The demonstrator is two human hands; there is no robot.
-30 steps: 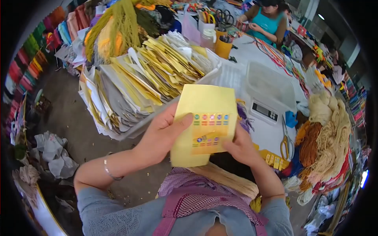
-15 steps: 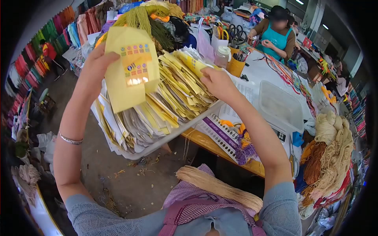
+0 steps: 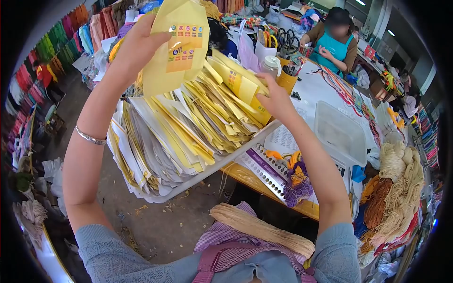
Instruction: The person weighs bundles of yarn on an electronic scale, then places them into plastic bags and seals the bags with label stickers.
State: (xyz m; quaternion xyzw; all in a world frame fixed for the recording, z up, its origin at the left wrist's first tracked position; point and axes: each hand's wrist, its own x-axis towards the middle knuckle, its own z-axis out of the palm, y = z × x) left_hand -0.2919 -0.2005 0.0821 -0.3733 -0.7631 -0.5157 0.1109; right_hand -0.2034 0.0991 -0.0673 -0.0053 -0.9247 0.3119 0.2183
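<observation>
Yellow envelope (image 3: 174,56) held above the tray (image 3: 212,167).
My left hand (image 3: 137,45) has its grip clamped on its left edge; my right hand (image 3: 276,99) pinches the filed envelopes (image 3: 203,118) just below it.

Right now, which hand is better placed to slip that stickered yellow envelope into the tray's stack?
Probably the left hand: it grips the envelope just above the stack, while the right hand is occupied parting that stack.

A clear tub (image 3: 340,134) is seen at three o'clock, yarn skeins (image 3: 398,188) are piled at four, a scissor-filled cup (image 3: 286,78) is placed at one, and a seated person (image 3: 335,42) is found at two.
</observation>
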